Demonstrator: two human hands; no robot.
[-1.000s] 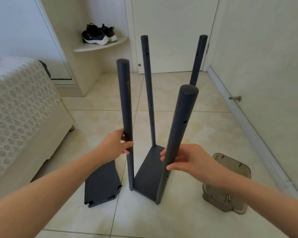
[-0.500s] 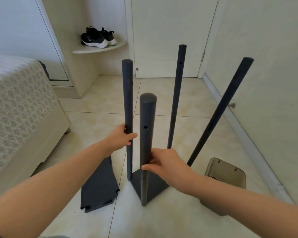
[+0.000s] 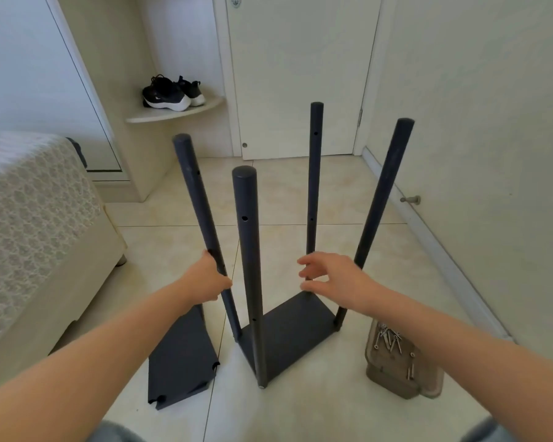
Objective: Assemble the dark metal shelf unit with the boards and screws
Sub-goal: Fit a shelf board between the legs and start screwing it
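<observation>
The fingers (image 3: 209, 258) of our left hand (image 3: 209, 279) are curled round the left pole (image 3: 201, 231) and grip it near its middle; this pole leans to the left. The fingers (image 3: 310, 260) of our right hand (image 3: 336, 280) are spread and a little bent, with the thumb below, and they hold nothing. They are just in front of the back pole (image 3: 314, 186), and we cannot tell if they touch it. The shelf unit (image 3: 278, 346) stands on the floor (image 3: 300, 409) between our arms. Four poles rise from its bottom board (image 3: 300, 320), with the front pole (image 3: 249, 266) nearest to us and the right pole (image 3: 383, 193) leaning right. A spare board (image 3: 179, 355) lies flat just left of the unit, partly under our left arm. Right of the unit is a tray (image 3: 390, 382) with screws (image 3: 387, 338) in it. A bed (image 3: 29, 218) is at the far left, and shoes (image 3: 170, 95) are on a corner shelf (image 3: 173, 114) beside the door (image 3: 300, 74).
</observation>
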